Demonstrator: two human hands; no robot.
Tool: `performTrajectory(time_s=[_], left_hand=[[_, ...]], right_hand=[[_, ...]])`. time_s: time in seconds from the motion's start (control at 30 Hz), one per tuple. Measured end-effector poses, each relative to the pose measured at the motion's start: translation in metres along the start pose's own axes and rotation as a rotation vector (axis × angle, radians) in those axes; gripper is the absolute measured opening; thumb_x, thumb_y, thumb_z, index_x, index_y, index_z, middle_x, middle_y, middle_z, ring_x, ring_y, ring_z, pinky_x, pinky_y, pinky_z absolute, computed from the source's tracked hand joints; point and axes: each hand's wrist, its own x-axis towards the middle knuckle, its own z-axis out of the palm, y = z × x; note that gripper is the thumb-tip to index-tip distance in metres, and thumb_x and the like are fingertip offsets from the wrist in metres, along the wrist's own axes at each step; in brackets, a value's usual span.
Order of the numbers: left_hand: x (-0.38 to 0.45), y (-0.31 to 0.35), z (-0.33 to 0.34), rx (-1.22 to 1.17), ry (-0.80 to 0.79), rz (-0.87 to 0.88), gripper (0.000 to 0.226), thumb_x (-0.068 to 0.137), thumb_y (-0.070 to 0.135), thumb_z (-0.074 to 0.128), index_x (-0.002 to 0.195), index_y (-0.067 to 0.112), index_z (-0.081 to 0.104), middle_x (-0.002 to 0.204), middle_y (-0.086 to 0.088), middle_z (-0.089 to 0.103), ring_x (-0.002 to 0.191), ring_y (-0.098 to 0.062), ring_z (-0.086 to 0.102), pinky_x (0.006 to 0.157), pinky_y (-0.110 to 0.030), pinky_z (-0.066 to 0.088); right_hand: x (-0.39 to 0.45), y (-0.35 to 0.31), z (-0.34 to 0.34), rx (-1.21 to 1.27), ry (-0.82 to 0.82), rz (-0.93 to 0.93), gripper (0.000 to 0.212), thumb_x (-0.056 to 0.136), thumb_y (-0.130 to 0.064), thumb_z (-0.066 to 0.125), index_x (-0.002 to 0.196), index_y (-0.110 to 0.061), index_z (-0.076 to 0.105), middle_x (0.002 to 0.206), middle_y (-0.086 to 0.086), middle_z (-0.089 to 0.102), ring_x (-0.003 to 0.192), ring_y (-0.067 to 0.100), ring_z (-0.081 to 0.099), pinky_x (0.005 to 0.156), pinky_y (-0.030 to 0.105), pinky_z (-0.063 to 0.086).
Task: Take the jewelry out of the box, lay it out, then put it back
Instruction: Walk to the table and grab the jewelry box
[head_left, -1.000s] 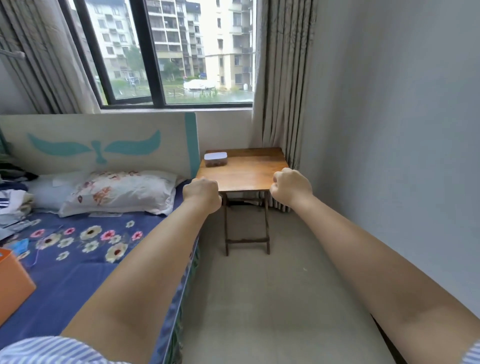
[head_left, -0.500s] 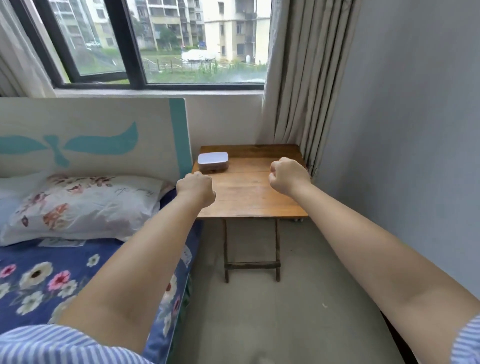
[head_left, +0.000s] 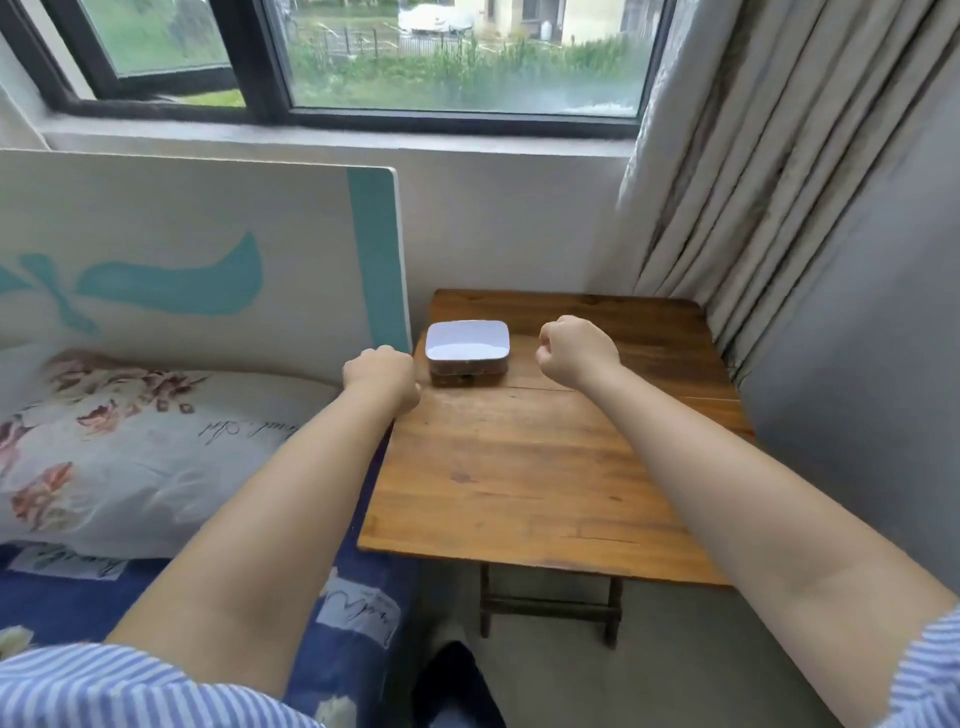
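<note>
On table (head_left: 519, 467) — closed box (head_left: 466, 347), unlabelled; left hand (head_left: 382, 376), right hand (head_left: 576, 349) flank it — fingers curled into empty fists.

There is only one view, so no part of the scene is being shared with another. The camera is sitting on the person's head and is looking forward and down. It is facing a small wooden table (head_left: 524, 467) that is standing in the corner under a window (head_left: 457, 57). The wide lens is bending the straight lines near the edges. The view is coming in close: both forearms are reaching from the bottom corners, and the table is filling the middle of the frame, with a bed (head_left: 62, 597) at the left.
</note>
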Motion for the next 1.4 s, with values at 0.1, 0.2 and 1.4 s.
performTrajectory(time_s=[0.1, 0.2, 1.4], left_hand=[[0.074, -0.011, 0.007, -0.004, -0.053, 0.035, 0.031, 0.092, 0.022, 0.042, 0.116, 0.009, 0.055, 0.121, -0.012, 0.054, 0.113, -0.030, 0.051, 0.085, -0.038, 0.047], [0.138, -0.017, 0.021, -0.073, -0.124, 0.053, 0.030, 0.092, 0.021, 0.041, 0.114, 0.008, 0.055, 0.120, -0.012, 0.055, 0.112, -0.030, 0.052, 0.084, -0.038, 0.047], [0.079, 0.018, 0.191, -0.966, -0.564, -0.314, 0.046, 0.095, 0.013, 0.045, 0.140, 0.005, 0.036, 0.150, -0.009, 0.038, 0.135, -0.024, 0.039, 0.106, -0.033, 0.037]], right_hand=[[0.064, -0.003, 0.029, 0.018, -0.054, 0.066, 0.028, 0.086, -0.015, 0.042, 0.102, -0.006, 0.062, 0.112, 0.013, 0.058, 0.105, 0.030, 0.054, 0.076, 0.035, 0.047], [0.119, -0.003, 0.064, 0.045, -0.137, 0.133, 0.029, 0.085, -0.014, 0.042, 0.103, -0.005, 0.062, 0.114, 0.013, 0.058, 0.105, 0.030, 0.054, 0.079, 0.035, 0.048], [-0.015, 0.022, 0.217, 0.596, -0.383, 0.624, 0.033, 0.086, -0.005, 0.046, 0.058, -0.021, 0.041, 0.075, -0.008, 0.038, 0.090, 0.024, 0.039, 0.058, 0.013, 0.031]])
